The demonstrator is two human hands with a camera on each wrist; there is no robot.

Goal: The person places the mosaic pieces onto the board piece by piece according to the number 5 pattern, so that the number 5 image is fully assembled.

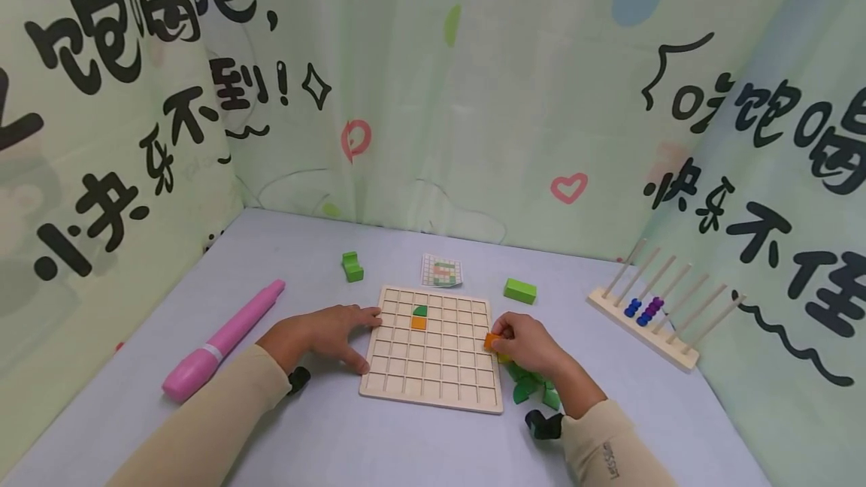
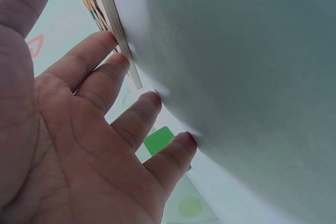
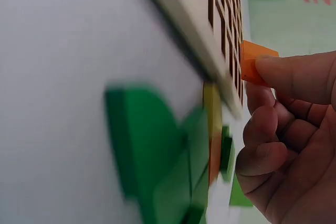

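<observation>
A wooden grid board [image 1: 433, 367] lies on the table, with a green rounded piece [image 1: 420, 310] and an orange square tile [image 1: 419, 323] in its upper left cells. My left hand [image 1: 328, 333] touches the board's left edge with fingers spread; the left wrist view shows fingertips against its side. At the right edge, my right hand [image 1: 531, 340] pinches another orange tile [image 3: 254, 62] between thumb and finger, just over the board's rim. Below that hand is a pile of green pieces [image 1: 531, 385], with a yellow piece [image 3: 212, 103] among them, partly hidden.
A pattern card [image 1: 442, 270] lies behind the board, between a green notched block [image 1: 352, 267] and a green rectangular block [image 1: 520, 291]. To the left is a pink pen-shaped object [image 1: 223, 340]. A wooden peg rack [image 1: 643, 325] with blue and purple beads stands right.
</observation>
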